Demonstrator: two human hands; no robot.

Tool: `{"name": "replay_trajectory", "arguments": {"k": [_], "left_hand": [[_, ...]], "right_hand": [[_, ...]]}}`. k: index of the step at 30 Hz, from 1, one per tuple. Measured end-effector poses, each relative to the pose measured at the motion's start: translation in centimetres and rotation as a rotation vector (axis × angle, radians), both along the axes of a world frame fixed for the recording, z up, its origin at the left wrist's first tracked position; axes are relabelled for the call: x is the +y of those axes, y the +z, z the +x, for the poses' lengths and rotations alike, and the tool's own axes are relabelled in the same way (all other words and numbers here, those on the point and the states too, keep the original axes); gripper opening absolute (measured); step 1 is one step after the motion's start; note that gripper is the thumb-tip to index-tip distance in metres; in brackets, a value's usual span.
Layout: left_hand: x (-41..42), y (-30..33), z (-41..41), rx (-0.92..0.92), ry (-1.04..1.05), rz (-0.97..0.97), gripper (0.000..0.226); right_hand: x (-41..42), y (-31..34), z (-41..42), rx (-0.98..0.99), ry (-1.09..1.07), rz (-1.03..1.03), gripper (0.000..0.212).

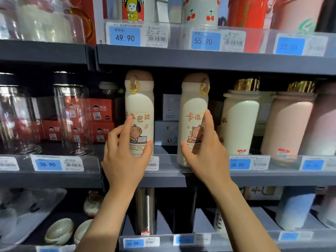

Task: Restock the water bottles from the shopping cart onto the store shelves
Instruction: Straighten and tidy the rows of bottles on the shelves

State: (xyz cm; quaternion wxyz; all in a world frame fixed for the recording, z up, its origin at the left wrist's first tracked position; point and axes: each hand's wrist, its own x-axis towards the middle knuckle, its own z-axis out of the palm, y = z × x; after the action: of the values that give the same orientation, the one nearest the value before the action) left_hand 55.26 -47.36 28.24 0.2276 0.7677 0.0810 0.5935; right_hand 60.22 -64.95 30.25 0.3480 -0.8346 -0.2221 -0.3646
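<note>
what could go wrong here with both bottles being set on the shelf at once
1. The right capybara bottle sits at the shelf's front lip, over the price strip; released there by the right hand, it might tip forward.
2. Both caps nearly touch the shelf above; the left capybara bottle could snag if the left hand lifts it.
3. The cream bottle stands close by and could get knocked.

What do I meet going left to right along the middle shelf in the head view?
Clear glass jars → red boxes → left capybara bottle held by the left hand → grey boxes → right capybara bottle held by the right hand → cream gold-capped bottle → pink gold-capped bottle.
</note>
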Motion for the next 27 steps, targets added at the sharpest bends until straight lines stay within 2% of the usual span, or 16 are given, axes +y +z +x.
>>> {"name": "replay_trajectory", "arguments": {"k": [5, 9, 11, 14, 17, 19, 23, 25, 27], "left_hand": [[0.1, -0.2, 0.1, -0.035, -0.011, -0.013, 0.075], [-2.1, -0.7, 0.3, -0.203, 0.062, 0.207, 0.052], [-4.8, -1.0, 0.4, -0.276, -0.044, 0.27, 0.041], [-9.9, -0.8, 1.1, -0.267, -0.277, 0.305, 0.038], [-15.3, 0.6, 2.7, -0.166, -0.402, 0.223, 0.048], [-18.4, 1.8, 4.1, -0.063, -0.421, 0.117, 0.064], [-22.3, 3.2, 6.7, 0.11, -0.35, -0.103, 0.095], [-22.9, 3.3, 7.3, 0.15, -0.296, -0.151, 0.101], [-22.9, 3.5, 7.6, 0.173, -0.25, -0.159, 0.101]], "right_hand": [[-1.3, -1.0, -0.8, -0.127, -0.03, -0.02, 0.076], [-4.2, -1.7, -0.8, -0.198, -0.081, -0.001, 0.059], [-5.9, -1.9, -0.7, -0.24, -0.09, 0.042, 0.053], [-9.6, -1.8, -0.1, -0.285, -0.143, 0.113, 0.05], [-14.1, -1.1, 1.6, -0.278, -0.246, 0.203, 0.057], [-16.7, -0.4, 3.1, -0.252, -0.301, 0.241, 0.065], [-19.1, 0.7, 5.7, -0.14, -0.35, 0.173, 0.094], [-19.6, 1.1, 6.6, -0.079, -0.349, 0.121, 0.107], [-20.0, 1.2, 7.2, -0.076, -0.322, 0.081, 0.112]]}}
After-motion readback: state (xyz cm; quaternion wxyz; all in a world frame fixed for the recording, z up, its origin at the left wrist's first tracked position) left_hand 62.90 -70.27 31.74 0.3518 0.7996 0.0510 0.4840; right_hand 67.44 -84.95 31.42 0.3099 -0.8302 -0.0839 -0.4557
